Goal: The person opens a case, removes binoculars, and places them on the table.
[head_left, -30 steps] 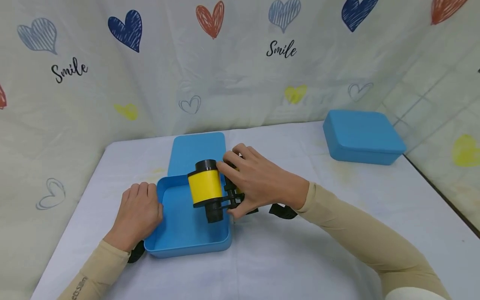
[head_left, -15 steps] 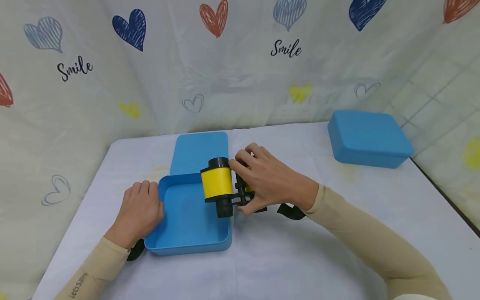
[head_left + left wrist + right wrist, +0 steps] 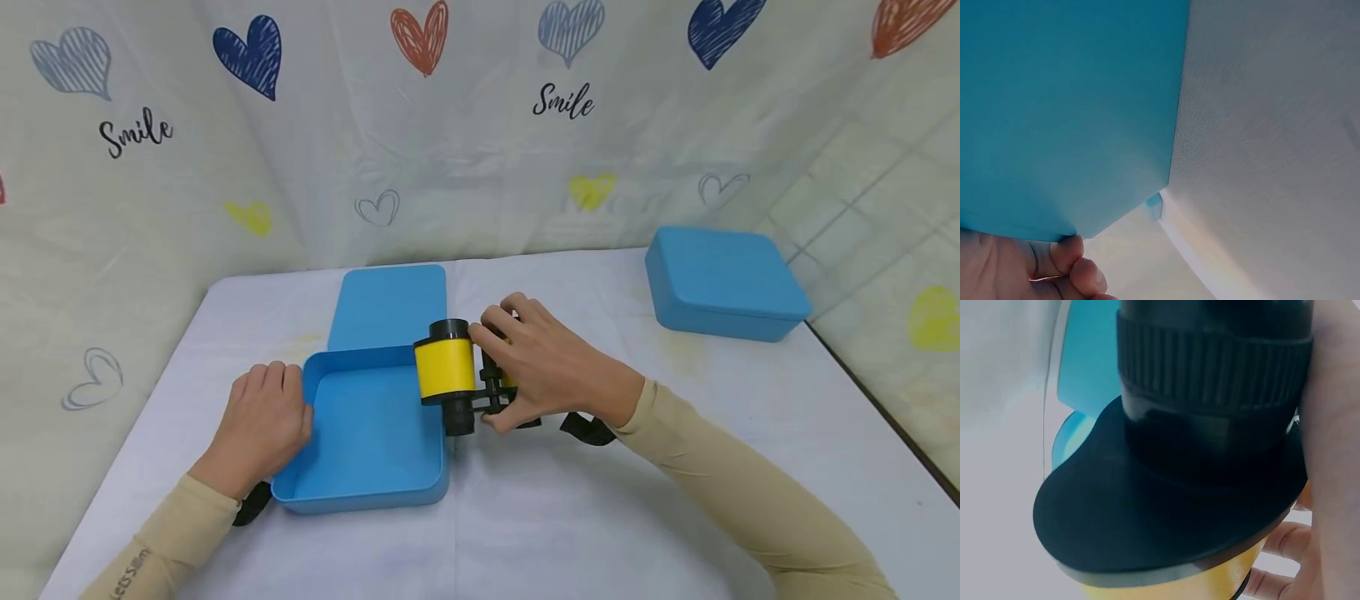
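Yellow-and-black binoculars (image 3: 445, 369) are held in my right hand (image 3: 551, 367), over the right edge of an uncovered blue box (image 3: 360, 503). The hand covers much of their right half; in the right wrist view a ribbed black eyepiece (image 3: 1210, 375) fills the top. My left hand (image 3: 262, 417) grips the box's left wall at the rim. In the left wrist view, its curled fingers (image 3: 1067, 255) touch the edge of the blue wall. A flat blue lid (image 3: 390, 307) lies behind the box.
A second blue box (image 3: 727, 283), closed, stands at the back right of the white-covered table (image 3: 570, 525). Behind the table hangs a cloth (image 3: 480, 142) printed with hearts and "Smile".
My right hand has carried the binoculars to the right, from over the box's inside to its right edge. My left hand stays at the box's left wall. The view has shifted slightly.
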`<state>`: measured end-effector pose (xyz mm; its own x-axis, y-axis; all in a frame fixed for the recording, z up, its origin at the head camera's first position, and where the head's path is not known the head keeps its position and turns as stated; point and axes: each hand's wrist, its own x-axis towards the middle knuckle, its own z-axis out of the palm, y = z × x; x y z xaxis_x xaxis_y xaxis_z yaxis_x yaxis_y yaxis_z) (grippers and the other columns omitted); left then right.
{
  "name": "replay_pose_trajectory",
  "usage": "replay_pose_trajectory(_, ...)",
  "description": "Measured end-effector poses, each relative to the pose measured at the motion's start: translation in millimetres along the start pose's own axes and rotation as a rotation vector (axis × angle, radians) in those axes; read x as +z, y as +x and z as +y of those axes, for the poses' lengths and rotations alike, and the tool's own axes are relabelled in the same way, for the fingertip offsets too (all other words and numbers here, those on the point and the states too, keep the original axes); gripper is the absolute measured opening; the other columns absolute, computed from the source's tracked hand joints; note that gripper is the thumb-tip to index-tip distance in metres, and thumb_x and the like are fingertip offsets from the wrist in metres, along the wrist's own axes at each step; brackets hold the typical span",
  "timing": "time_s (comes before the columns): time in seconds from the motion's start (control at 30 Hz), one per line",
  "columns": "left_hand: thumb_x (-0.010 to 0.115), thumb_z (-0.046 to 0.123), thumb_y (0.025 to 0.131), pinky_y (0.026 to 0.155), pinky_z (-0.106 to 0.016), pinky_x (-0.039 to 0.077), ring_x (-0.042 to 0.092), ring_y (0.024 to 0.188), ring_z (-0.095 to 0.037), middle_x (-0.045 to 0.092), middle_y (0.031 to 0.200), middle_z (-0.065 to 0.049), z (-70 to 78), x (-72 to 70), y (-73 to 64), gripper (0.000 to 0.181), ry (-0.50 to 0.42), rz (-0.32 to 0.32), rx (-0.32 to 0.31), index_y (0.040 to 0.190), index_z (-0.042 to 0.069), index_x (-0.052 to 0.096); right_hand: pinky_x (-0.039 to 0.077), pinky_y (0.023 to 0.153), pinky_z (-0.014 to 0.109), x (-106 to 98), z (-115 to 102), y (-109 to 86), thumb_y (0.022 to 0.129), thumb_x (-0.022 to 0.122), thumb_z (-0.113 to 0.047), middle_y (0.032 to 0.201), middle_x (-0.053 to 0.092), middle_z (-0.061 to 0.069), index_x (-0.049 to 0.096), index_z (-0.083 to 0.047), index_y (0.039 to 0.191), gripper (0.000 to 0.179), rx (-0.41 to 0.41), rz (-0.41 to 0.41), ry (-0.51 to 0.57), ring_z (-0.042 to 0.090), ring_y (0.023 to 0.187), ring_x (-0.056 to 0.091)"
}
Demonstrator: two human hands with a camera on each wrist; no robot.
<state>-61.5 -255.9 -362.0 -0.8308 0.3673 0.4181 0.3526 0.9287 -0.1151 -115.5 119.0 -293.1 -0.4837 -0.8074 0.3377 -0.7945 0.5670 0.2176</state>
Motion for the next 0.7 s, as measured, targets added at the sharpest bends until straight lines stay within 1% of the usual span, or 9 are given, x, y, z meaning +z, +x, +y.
replay_pose_trajectory(0.1,0.059,0.005,0.084,0.061,-0.033,0.028,0.035,0.065,-0.024,0.038,0.070,-0.011,-0.5,1.2,0.3,0.014,-0.001,-0.005,-0.005,0.081,-0.001,0.046,0.044,0.083,0.040,1.0,1.3,-2.6,0.065,0.072,-0.078,0.107,0.054,0.006,0.056,-0.012,0.123,0.089,0.006,-0.005,0.005,0.027,0.103,0.046)
replay_pose_trajectory(0.23,0.059,0.007,0.085,0.062,-0.033,0.028,0.035,0.067,-0.024,0.039,0.071,-0.011,-1.0,2.0,0.5,0.015,-0.005,-0.042,-0.029,0.081,0.000,0.046,0.044,0.082,0.040,2.7,2.9,-6.0,0.065,0.072,-0.077,0.107,0.054,0.006,0.055,-0.012,0.122,0.088,0.009,-0.003,0.012,0.027,0.101,0.046)
replay_pose_trajectory(0.33,0.059,0.007,0.086,0.062,-0.033,0.028,0.035,0.067,-0.024,0.039,0.072,-0.011,-1.0,2.1,0.5,0.015,-0.008,-0.049,-0.036,0.082,0.000,0.046,0.044,0.082,0.040,3.9,4.3,-8.0,0.064,0.072,-0.077,0.106,0.054,0.006,0.055,-0.012,0.121,0.088,0.008,0.002,0.011,0.027,0.101,0.046)
replay_pose_trajectory(0.5,0.058,0.007,0.086,0.062,-0.033,0.028,0.035,0.067,-0.024,0.040,0.071,-0.011,-1.0,3.0,0.9,0.015,-0.008,-0.029,-0.016,0.082,-0.001,0.047,0.044,0.081,0.040,6.5,6.8,-11.3,0.063,0.073,-0.078,0.106,0.054,0.006,0.056,-0.012,0.121,0.090,0.017,0.005,0.005,0.028,0.101,0.047)
replay_pose_trajectory(0.7,0.054,0.008,0.085,0.061,-0.031,0.025,0.033,0.065,-0.024,0.037,0.069,-0.010,-1.5,3.3,1.1,0.015,-0.003,-0.005,-0.003,0.078,0.001,0.044,0.045,0.081,0.040,10.5,8.1,-15.9,0.063,0.072,-0.078,0.106,0.055,0.006,0.057,-0.012,0.121,0.089,0.032,-0.003,0.013,0.028,0.102,0.047)
